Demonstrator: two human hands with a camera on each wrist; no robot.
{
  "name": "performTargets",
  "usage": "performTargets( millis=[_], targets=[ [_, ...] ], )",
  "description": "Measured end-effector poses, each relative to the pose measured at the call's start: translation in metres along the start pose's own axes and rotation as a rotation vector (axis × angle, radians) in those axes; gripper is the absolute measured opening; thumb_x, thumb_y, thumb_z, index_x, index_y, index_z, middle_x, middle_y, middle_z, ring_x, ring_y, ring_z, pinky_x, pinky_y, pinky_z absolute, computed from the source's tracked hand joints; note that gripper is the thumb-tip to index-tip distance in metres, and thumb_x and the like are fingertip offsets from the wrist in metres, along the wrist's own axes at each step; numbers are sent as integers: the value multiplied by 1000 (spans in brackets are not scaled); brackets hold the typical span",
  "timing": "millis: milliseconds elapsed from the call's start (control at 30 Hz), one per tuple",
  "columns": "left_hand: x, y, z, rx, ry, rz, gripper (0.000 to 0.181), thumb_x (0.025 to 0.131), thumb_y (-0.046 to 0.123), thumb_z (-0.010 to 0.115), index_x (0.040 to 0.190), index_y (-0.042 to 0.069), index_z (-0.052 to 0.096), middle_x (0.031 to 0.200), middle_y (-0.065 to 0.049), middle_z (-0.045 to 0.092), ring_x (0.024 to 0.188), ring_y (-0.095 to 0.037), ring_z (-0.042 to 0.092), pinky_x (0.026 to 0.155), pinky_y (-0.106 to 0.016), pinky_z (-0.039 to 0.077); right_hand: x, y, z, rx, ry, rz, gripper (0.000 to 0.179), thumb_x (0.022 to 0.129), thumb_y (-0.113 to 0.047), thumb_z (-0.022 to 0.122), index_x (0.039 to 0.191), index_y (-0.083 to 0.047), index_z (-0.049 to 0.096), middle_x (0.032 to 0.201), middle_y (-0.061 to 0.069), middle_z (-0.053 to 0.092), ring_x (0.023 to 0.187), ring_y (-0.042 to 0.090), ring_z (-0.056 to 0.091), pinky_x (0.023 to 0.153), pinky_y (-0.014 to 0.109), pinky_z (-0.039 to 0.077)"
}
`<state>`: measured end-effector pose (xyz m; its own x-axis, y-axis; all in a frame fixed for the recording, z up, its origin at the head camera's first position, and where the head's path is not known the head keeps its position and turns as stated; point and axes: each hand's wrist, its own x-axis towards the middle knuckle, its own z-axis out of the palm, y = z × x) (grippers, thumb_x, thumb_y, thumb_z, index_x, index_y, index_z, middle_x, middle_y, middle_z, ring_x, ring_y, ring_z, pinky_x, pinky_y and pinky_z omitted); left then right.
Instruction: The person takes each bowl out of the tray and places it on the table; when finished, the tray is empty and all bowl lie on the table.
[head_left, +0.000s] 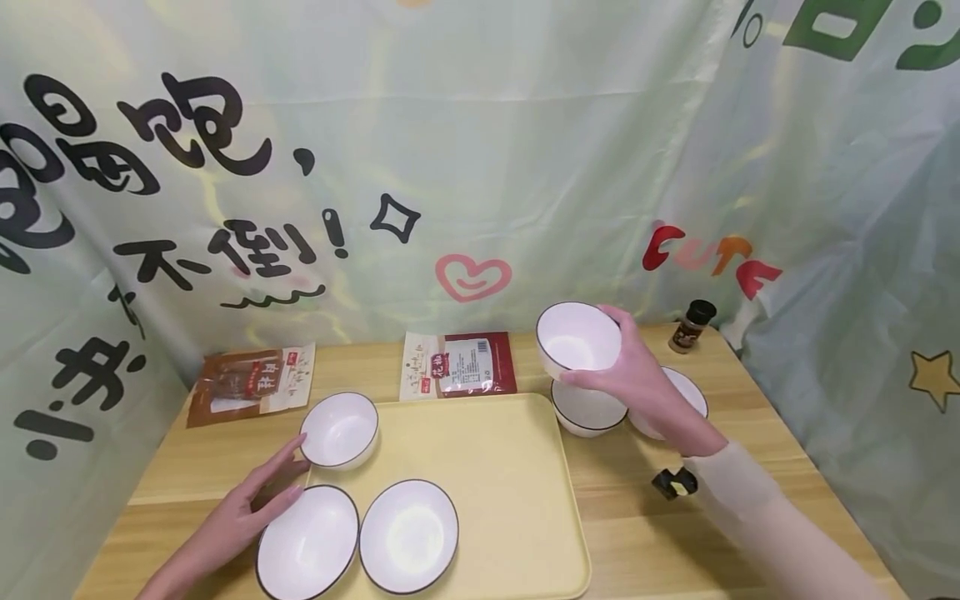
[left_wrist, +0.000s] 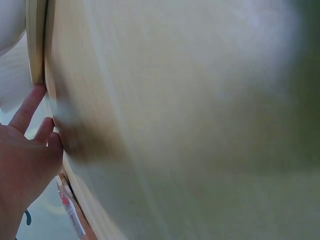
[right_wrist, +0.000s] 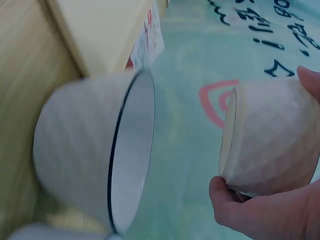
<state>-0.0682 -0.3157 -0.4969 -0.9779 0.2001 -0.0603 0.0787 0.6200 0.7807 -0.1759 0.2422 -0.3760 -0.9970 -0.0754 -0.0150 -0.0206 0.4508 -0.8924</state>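
- The right hand point(head_left: 641, 375), right of centre in the head view, pinches the held bowl point(head_left: 577, 340) between thumb and fingers.
- The held bowl is white with a dark rim. The right wrist view shows it raised, apart from the middle-right bowl point(head_left: 587, 410), and shows its faceted outer wall.
- The far-right bowl point(head_left: 688, 390), partly covered by the right hand and forearm, sits just beside the middle-right bowl on the wooden desk point(head_left: 626, 529).
- The left hand point(head_left: 251, 510), lower left of the head view, has its fingers extended and spread. Firm contact with a bowl cannot be confirmed.
- Three matching bowls occupy the left part of the yellow tray point(head_left: 502, 475): the upper bowl point(head_left: 341, 429), the lower-left bowl point(head_left: 307, 542) and the lower-middle bowl point(head_left: 408, 536).
- The brown packet point(head_left: 251, 383) lies at centre left; the red packet point(head_left: 459, 365) lies behind the tray.
- The black-capped bottle point(head_left: 692, 327) stands at the desk's far right corner.
- A printed cloth point(head_left: 540, 175) hangs behind.
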Motion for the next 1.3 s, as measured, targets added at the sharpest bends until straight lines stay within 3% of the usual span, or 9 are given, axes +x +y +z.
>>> performTargets(
  millis=[133,167,433,700,800,900,967,1067,1300],
  targets=[
    [1,0,1,12,2,1,72,113,28,65,175,30,28,161,-13,56,141,-4,52,112,-53,45,-3,6,-19,-19,2,-4,125,83,-31,98,173,-16,13,168,26,29,141,49,45,108,61,47],
    [1,0,1,3,0,5,72,113,28,65,175,29,28,160,-14,56,141,-7,52,112,-59,45,-4,7,-23,-13,4,-5,124,84,-29,98,173,-15,12,169,27,28,141,49,45,108,62,47],
    [1,-2,-1,0,2,11,73,113,27,65,175,30,28,160,-13,57,139,2,51,106,-23,42,-11,14,-53,-58,50,8,123,87,-28,95,174,-14,9,172,25,22,144,51,37,108,65,43],
    [2,0,0,0,8,6,73,112,27,66,175,30,29,161,-13,55,137,5,50,103,-17,40,-17,26,-81,-79,93,5,117,92,-25,92,173,-12,9,168,27,27,141,49,40,94,39,47],
    [3,1,1,7,7,-2,73,113,28,66,175,30,29,160,-12,57,139,0,51,108,-28,44,-19,30,-90,-92,113,9,117,92,-23,91,173,-11,9,167,29,26,139,51,40,91,31,45],
    [4,2,3,-14,4,-16,73,113,28,65,175,30,28,158,-14,58,145,-16,51,116,-57,42,-24,37,-98,-113,131,23,116,92,-23,90,173,-9,8,167,31,24,139,53,38,89,29,43],
    [5,2,4,-36,3,-25,73,113,28,66,175,29,28,159,-17,57,148,-30,50,114,-75,36,-27,42,-103,-129,142,32,116,93,-23,90,173,-8,8,167,33,23,139,54,37,88,28,41],
    [5,3,4,-57,-2,-34,74,112,28,66,175,29,27,159,-19,56,149,-46,45,110,-82,32,-33,50,-111,-135,160,39,115,94,-23,89,172,-6,6,166,34,22,138,54,36,85,22,41],
    [-1,2,0,-20,-1,-46,74,113,30,65,176,29,27,162,-17,53,144,-15,51,110,-80,34,-46,69,-126,-131,182,69,116,96,-25,87,173,-5,2,167,33,17,134,52,34,78,13,40]
  ],
)
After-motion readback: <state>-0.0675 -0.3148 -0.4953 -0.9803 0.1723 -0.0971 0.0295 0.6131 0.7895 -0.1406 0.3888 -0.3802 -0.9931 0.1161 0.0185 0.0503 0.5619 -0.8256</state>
